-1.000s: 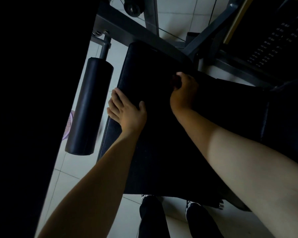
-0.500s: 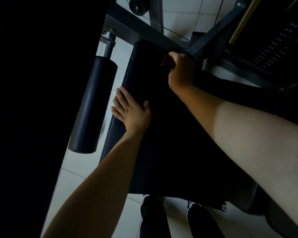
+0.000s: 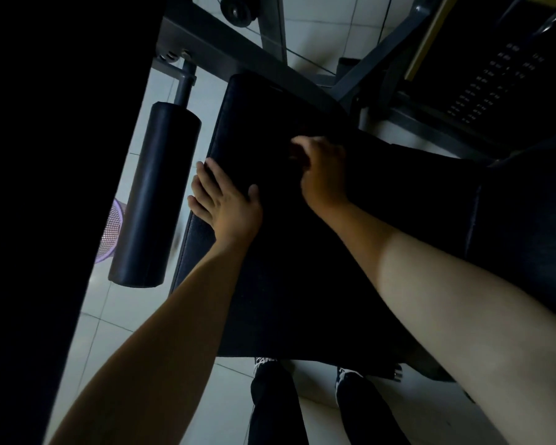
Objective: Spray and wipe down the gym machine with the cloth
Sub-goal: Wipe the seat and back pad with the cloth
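Gym machine [image 3: 280, 268] fills the middle of my feed. Its black pad [image 3: 257, 123] runs from the upper centre down to the lower centre, slanting a little to the right. The picture is very dark, so I get almost no detail on the pad's surface.

The left hand [image 3: 225, 207] lies flat on the pad's left edge, left of centre. Its fingers are straight and together, the thumb is spread over the top surface, and it holds nothing.

The right hand [image 3: 323, 171] is just right of it, near the centre, on top of the pad. Its fingers are curled down round a dark reddish wad, the cloth [image 3: 297, 155], which peeks out at the hand's left side against the pad. I can barely separate the cloth from the upholstery, and I cannot tell how much of it is bunched under the palm. The two hands are near each other but apart.

Left of the pad, a black roller cushion [image 3: 154, 194] sits on a grey post, beside the pad and not touching it. Grey frame bars [image 3: 212, 40] cross the top, and a weight stack [image 3: 495, 81] sits in the upper right. At the left, behind the roller, part of a purple mesh basket [image 3: 111, 232] shows on the pale floor tiles [image 3: 109, 316]. At the bottom centre I see the person's dark trouser legs [image 3: 276, 409] and shoes [image 3: 264, 361].
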Demonstrator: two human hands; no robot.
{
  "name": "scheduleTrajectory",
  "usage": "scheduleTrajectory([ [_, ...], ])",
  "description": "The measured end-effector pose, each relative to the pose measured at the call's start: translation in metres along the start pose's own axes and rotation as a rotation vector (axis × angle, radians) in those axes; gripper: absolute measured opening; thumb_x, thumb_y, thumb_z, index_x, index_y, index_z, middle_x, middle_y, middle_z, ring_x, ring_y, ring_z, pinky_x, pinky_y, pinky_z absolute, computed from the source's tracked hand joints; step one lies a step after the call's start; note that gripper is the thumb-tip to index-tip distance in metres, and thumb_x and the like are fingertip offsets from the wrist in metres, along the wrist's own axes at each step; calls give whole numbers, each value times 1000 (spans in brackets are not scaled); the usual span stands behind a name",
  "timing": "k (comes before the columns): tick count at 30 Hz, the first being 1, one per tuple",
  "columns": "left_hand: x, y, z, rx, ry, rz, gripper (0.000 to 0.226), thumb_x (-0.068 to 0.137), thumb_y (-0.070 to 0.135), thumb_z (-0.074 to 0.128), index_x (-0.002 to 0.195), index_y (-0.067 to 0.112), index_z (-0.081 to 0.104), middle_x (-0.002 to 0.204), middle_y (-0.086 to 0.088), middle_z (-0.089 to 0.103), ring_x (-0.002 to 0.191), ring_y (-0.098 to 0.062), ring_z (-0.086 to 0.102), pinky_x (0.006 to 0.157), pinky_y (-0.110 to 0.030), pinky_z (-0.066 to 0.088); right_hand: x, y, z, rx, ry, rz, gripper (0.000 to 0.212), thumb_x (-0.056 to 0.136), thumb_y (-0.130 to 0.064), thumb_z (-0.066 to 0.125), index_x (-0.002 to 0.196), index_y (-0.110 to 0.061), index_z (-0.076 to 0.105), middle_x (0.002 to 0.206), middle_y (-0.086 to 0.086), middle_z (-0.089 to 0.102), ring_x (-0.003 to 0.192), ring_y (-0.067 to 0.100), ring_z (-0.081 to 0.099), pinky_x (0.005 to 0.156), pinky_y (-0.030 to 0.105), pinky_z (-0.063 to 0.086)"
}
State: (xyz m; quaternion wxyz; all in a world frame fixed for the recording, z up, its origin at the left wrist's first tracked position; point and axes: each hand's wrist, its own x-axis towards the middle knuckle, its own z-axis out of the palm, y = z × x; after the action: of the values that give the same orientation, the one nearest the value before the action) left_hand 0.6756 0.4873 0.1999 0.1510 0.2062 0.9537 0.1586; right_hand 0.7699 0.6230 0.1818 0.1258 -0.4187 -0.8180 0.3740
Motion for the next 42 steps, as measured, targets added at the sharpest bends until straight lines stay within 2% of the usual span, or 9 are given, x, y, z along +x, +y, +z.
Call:
scheduleTrajectory([
  [4,1,-1,-1,-14,-11,6,93,97,39,54,161,16,-9,168,-7,-16,153,-29,-17,119,-51,-18,-32,54,-17,27,149,452,65,95,-5,54,154,-19,32,159,15,27,144,36,25,120,43,23],
  [8,0,-1,1,-13,-8,2,93,97,39,53,161,15,-10,168,-8,-17,153,-29,-17,119,-51,-18,-30,38,-9,91,206,555,66,92,-3,56,154,-15,35,157,17,32,144,35,27,120,42,20],
  [12,3,-2,3,7,0,3,95,96,43,54,161,15,-9,167,-9,-17,153,-29,-17,118,-50,-18,-2,-40,36,226,139,240,49,91,2,56,139,-7,56,136,21,54,122,34,51,107,41,41],
  [18,4,-10,4,158,-46,-34,92,93,56,34,160,10,-10,168,-9,-16,154,-26,-18,123,-45,-15,25,-125,70,164,-204,-195,45,101,-10,47,143,-22,54,141,6,46,115,16,44,101,14,40],
  [21,2,-4,2,28,-40,25,98,96,51,51,159,13,-12,167,-9,-20,153,-29,-19,119,-49,-18,11,-92,58,82,-92,-217,43,102,-21,48,145,-24,52,143,1,45,119,20,41,108,31,39],
  [28,2,-5,2,10,13,37,94,95,41,56,161,13,-5,168,-10,-12,154,-30,-13,120,-52,-14,-48,56,-10,-105,152,306,47,103,-11,42,150,-15,42,153,14,38,136,38,36,116,40,24],
  [34,0,-4,1,-2,18,37,93,95,40,56,161,14,-4,168,-9,-12,154,-30,-13,120,-51,-14,-43,40,-9,136,175,627,62,97,-3,49,155,-12,31,159,14,26,144,33,25,118,35,17],
  [37,2,-5,3,-2,21,33,93,95,40,56,161,14,-4,168,-9,-12,154,-30,-14,119,-51,-16,-33,-8,12,188,90,414,50,101,-8,47,150,-11,41,152,16,37,136,31,35,108,20,22],
  [42,3,-6,4,-14,30,43,93,95,40,56,161,14,-3,168,-10,-11,154,-30,-13,119,-51,-14,-25,-57,31,169,-192,-40,65,92,7,52,152,-14,40,153,9,39,131,32,35,114,36,32],
])
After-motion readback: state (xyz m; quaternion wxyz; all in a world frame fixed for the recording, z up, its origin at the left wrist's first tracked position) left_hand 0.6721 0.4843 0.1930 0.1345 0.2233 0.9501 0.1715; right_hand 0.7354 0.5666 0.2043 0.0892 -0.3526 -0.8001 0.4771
